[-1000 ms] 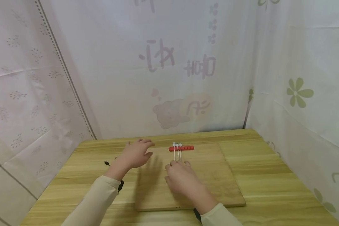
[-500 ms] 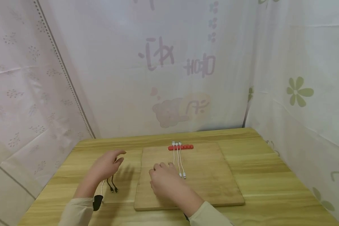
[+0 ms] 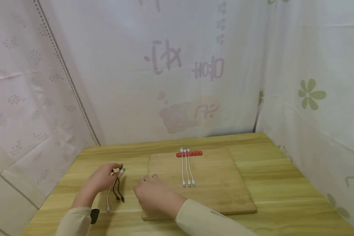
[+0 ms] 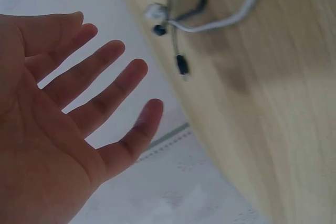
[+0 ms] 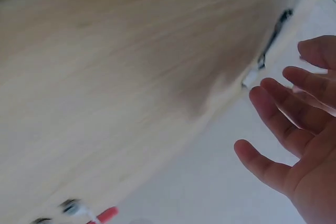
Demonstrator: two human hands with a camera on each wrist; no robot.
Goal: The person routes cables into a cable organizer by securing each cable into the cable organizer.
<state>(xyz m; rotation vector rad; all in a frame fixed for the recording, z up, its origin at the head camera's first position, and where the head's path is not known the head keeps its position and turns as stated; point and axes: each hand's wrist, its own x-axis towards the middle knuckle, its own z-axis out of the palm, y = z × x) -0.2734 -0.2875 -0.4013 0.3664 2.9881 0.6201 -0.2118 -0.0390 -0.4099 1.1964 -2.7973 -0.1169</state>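
My left hand (image 3: 101, 178) hovers over a loose group of cables at the left of the table, its fingers spread and relaxed in the left wrist view. This group has black cables (image 3: 118, 191) and a white cable (image 3: 108, 200); a black plug (image 4: 182, 64) shows apart from the fingers. Over the left edge of the wooden board (image 3: 221, 183), my right hand (image 3: 157, 196) holds nothing, fingers loosely bent. Several white cables, one of them this white cable (image 3: 182, 170), lie side by side on the board, their upper ends in a red cable clip strip (image 3: 196, 153).
The board lies on a wood-grain table (image 3: 271, 183). Printed white curtains (image 3: 129, 82) hang behind the table and along both sides.
My left hand has moved left and down from beside the board to the loose cables. The right hand has left the white cables' lower ends and shifted left.
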